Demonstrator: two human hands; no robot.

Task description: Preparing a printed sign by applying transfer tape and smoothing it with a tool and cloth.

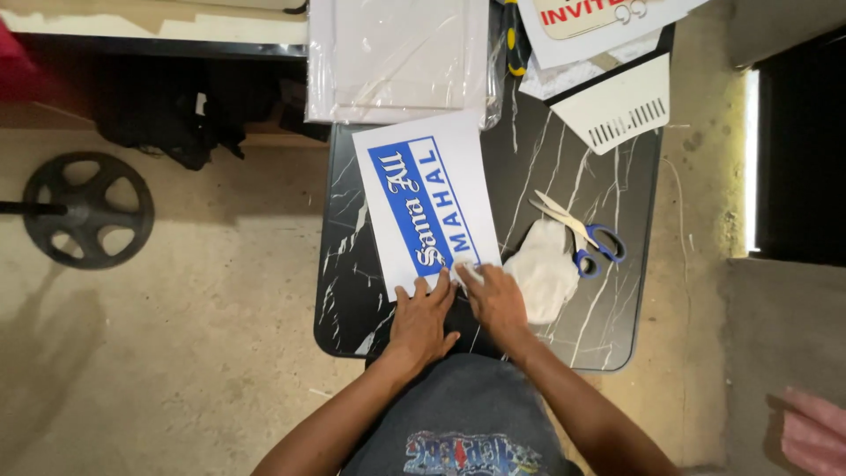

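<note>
A white sheet (410,167) with a blue printed band lies on a black marble-patterned table (564,176). My left hand (421,319) rests flat on the sheet's near edge, fingers spread. My right hand (495,298) sits beside it at the sheet's near right corner, fingertips pinching a small piece of white material there. Both hands touch the sheet.
A crumpled white cloth (545,269) and blue-handled scissors (586,236) lie right of my hands. A wrapped stack of white boards (397,57), a white comb-edged scraper (621,106) and printed sheets (599,22) sit at the far end. A black wheel (86,210) lies on the floor left.
</note>
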